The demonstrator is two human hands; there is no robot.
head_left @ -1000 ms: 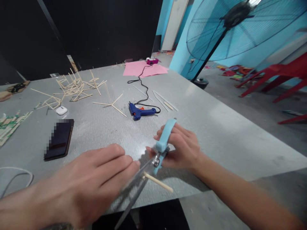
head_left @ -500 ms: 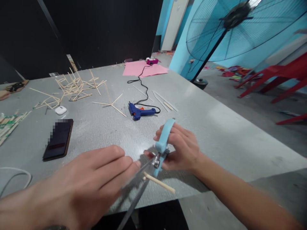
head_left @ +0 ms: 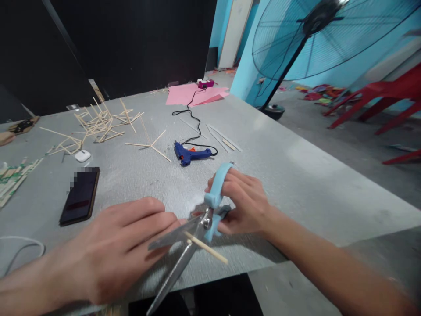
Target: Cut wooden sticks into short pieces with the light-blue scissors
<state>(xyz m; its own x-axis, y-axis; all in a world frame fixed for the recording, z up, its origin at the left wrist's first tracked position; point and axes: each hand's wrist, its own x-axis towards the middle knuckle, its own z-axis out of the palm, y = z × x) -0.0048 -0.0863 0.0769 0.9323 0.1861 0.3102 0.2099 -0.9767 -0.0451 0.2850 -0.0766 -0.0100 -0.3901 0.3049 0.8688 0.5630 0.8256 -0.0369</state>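
Note:
My right hand (head_left: 245, 197) grips a pair of scissors (head_left: 215, 188) by its light blue handles, with the metal blades spread apart and pointing toward the lower left. Between the blades, near the pivot, lies a thin wooden stick (head_left: 210, 251), whose free end sticks out to the lower right. My left hand (head_left: 131, 245) is closed just left of the blades, its fingers pinched around the stick's other side, which the upper blade and fingers mostly hide. Both hands are above the front edge of the grey table (head_left: 279, 175).
Beyond my hands lies a blue glue gun (head_left: 192, 153) with its black cord. Joined stick frames (head_left: 101, 120) and a three-armed stick piece (head_left: 151, 145) stand farther left. A phone (head_left: 80, 195) lies near my left hand. Pink paper (head_left: 180, 95) is at the back; a large fan (head_left: 292, 57) stands right.
The scissors, the stick and my right hand have shifted slightly left in view. The blades look spread a little wider. My left hand stays closed beside them.

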